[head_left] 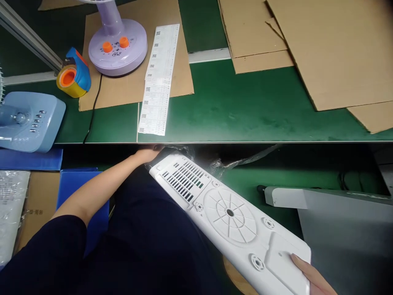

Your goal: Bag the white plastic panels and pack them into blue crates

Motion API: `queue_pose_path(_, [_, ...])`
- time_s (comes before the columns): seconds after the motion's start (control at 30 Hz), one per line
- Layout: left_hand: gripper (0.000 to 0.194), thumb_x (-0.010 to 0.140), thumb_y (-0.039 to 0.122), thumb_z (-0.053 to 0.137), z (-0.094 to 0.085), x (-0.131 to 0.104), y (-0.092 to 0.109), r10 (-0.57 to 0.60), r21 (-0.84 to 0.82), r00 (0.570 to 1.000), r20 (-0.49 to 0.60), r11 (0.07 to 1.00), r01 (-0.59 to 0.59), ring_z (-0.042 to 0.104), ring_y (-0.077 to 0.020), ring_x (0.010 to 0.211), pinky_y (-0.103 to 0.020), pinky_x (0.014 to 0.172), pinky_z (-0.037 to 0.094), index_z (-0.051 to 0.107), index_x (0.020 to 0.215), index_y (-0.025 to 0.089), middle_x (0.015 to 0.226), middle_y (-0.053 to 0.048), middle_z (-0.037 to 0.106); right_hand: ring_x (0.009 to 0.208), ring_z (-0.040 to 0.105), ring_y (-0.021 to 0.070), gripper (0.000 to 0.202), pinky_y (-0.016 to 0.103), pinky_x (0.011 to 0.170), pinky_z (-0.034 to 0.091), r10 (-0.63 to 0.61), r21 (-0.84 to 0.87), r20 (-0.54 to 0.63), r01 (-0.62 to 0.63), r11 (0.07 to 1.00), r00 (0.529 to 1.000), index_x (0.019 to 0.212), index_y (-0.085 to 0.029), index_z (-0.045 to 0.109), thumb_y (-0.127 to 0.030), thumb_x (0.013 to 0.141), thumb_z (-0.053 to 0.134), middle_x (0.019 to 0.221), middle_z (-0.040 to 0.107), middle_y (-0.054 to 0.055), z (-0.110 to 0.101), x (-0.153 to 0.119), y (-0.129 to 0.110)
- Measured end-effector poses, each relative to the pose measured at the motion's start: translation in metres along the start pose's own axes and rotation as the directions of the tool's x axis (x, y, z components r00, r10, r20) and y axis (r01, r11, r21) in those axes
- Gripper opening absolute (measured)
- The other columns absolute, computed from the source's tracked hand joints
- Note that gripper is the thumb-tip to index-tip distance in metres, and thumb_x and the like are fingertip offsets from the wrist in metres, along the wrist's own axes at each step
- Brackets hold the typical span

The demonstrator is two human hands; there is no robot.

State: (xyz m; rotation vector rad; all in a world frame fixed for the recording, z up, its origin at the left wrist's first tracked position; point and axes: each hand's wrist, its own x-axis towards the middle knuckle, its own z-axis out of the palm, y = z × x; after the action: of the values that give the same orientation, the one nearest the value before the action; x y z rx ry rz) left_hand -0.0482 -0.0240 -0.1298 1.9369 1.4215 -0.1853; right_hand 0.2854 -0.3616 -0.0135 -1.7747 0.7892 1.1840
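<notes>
A long white plastic panel (229, 215) slants across my lap. It has a slotted vent at its upper left end, a round ribbed disc in the middle and several small round fittings. My right hand (316, 276) grips its lower right end, with the thumb over the face. My left hand (149, 155) is near the upper left end, partly under the table edge; its fingers are mostly hidden. Crumpled clear plastic film (219, 166) lies behind the panel's upper end, close to that hand.
On the green table (245, 106) are a lilac fan base (118, 55), a light blue fan base (32, 119), a tape dispenser (75, 76), a label sheet (159, 80) and cardboard sheets (337, 53). A grey-white panel (346, 229) stands lower right. Blue boxes (76, 184) are at left.
</notes>
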Motion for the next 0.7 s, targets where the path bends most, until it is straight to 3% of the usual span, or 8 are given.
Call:
queue_pose_path(0.1, [0.047, 0.11, 0.057, 0.046, 0.0, -0.01, 0.004, 0.044, 0.057, 0.996, 0.075, 0.997, -0.048, 0.071, -0.0267, 0.12, -0.032, 0.102, 0.054, 0.072, 0.136, 0.028, 0.137, -0.006, 0.077, 0.126, 0.069, 0.0535, 0.1, 0.076, 0.093, 0.058, -0.018, 0.01, 0.057, 0.017, 1.0, 0.998, 0.161, -0.043, 0.056, -0.059, 0.065, 0.078, 0.154, 0.063, 0.023, 0.014, 0.003, 0.005])
queue_pose_path(0.27, [0.042, 0.113, 0.047, 0.045, 0.01, -0.016, 0.018, 0.076, 0.111, 0.99, 0.12, 0.99, -0.089, 0.073, -0.0294, 0.12, -0.035, 0.101, 0.056, 0.072, 0.137, 0.026, 0.132, -0.007, 0.078, 0.123, 0.073, 0.05, 0.092, 0.077, 0.109, 0.055, -0.241, 0.035, 0.183, 0.239, 0.97, 0.953, 0.161, -0.034, 0.058, -0.045, 0.072, 0.08, 0.146, 0.071, 0.018, 0.021, 0.02, 0.017])
queue_pose_path(0.37, [0.038, 0.113, 0.043, 0.047, 0.021, -0.014, 0.04, 0.145, 0.091, 0.98, 0.133, 0.983, -0.158, 0.075, -0.0283, 0.119, -0.035, 0.1, 0.057, 0.073, 0.134, 0.026, 0.127, -0.006, 0.08, 0.125, 0.073, 0.0461, 0.089, 0.076, 0.116, 0.05, -0.316, 0.1, 0.288, 0.299, 0.949, 0.904, 0.16, -0.026, 0.058, -0.034, 0.074, 0.08, 0.144, 0.073, 0.014, 0.028, 0.022, 0.024])
queue_pose_path(0.5, [0.031, 0.111, 0.04, 0.051, 0.034, -0.018, 0.079, 0.303, 0.072, 0.943, 0.139, 0.946, -0.315, 0.073, -0.0291, 0.124, -0.038, 0.104, 0.056, 0.073, 0.126, 0.024, 0.131, -0.007, 0.079, 0.129, 0.071, 0.0443, 0.078, 0.074, 0.117, 0.051, -0.337, 0.134, 0.336, 0.31, 0.941, 0.879, 0.153, -0.024, 0.064, -0.034, 0.077, 0.079, 0.14, 0.076, 0.012, 0.047, 0.019, 0.033])
queue_pose_path(0.7, [0.031, 0.112, 0.045, 0.051, 0.035, -0.04, 0.124, 0.381, 0.02, 0.901, 0.208, 0.919, -0.394, 0.075, -0.0294, 0.117, -0.04, 0.098, 0.057, 0.071, 0.123, 0.024, 0.126, -0.008, 0.08, 0.138, 0.066, 0.0414, 0.071, 0.072, 0.121, 0.047, -0.407, 0.21, 0.462, 0.349, 0.913, 0.788, 0.149, -0.023, 0.067, -0.033, 0.079, 0.078, 0.141, 0.075, 0.011, 0.093, 0.015, 0.04])
